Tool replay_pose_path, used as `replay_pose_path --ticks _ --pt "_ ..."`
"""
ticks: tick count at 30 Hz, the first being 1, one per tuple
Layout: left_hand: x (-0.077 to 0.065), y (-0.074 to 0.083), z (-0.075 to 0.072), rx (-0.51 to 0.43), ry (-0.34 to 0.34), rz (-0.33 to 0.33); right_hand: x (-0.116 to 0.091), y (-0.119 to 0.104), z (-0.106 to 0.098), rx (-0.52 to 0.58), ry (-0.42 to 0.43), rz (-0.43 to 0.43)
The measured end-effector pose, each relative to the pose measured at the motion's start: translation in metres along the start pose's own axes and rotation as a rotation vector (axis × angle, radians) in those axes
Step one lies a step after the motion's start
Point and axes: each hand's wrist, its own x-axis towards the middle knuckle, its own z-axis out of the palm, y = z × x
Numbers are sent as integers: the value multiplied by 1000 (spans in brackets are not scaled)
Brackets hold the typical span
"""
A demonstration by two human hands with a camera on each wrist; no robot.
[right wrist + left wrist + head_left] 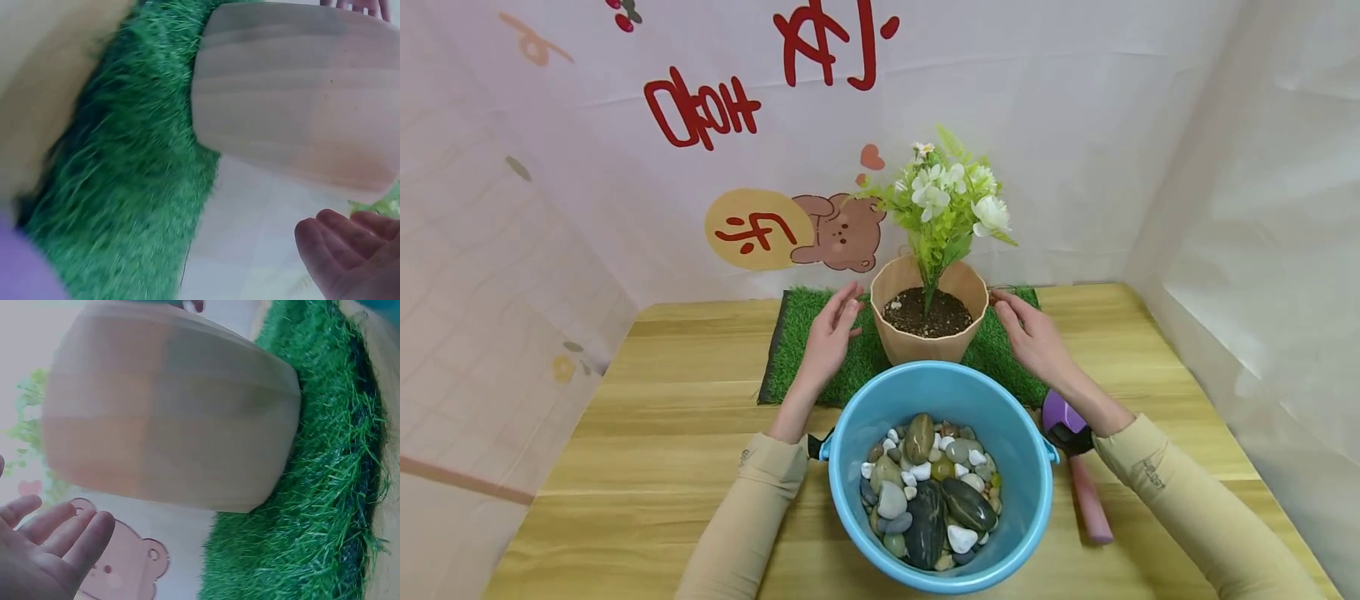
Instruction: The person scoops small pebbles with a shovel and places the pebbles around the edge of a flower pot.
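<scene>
Peach pot point(927, 348) upright by the surface's point(692, 392) far edge
Left hand point(833, 327) and right hand point(1030, 332) flank it, fingers point(90, 542) loosely extended, empty.

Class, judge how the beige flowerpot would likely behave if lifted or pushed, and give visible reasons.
The beige flowerpot is probably fairly heavy, since dark soil lies inside. Pushed near the rim, it may tip, as its walls narrow toward the base and white flowers rise above it. The artificial turf underneath might resist sliding.
</scene>
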Motion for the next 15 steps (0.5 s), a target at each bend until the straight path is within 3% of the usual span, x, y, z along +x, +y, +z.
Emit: replay_pose_path --ticks 8,15 --pt "-25 13 -9 -18 -42 75 -48 16 -22 -184 -70 -45" --pt "-43 24 -13 18 -112 117 -75 26 -29 -330 -117 -110"
